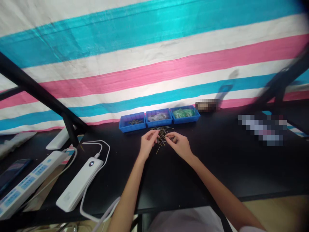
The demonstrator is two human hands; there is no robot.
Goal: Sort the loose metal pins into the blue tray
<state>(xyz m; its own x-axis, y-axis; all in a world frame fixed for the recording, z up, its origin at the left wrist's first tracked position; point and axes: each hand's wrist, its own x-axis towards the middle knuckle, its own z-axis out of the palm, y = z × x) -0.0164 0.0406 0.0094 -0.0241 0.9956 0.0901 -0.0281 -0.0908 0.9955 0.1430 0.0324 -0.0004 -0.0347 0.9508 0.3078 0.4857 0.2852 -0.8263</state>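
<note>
A loose pile of thin, brass-and-dark screw-like pieces (pixel 163 129) lies on the black table, spread between my hands. My left hand (pixel 147 142) is at the pile's left side, thumb and fingers pinched together. Opposite it, my right hand (pixel 180 145) has its thumb and index finger closed at the pile's right edge, the other fingers curled. Anything within either pinch is too small to make out. Just behind the pile, a blue bin (pixel 132 128) contains more of the thin pieces.
Beside that bin stand a blue bin (pixel 159 123) with clear plastic bags and another blue bin (pixel 185 120) with green contents. A white power bank (pixel 79 183) with a cable, a power strip (pixel 31 180) and a phone (pixel 14 170) lie left. Black frame bars (pixel 45 96) rise there.
</note>
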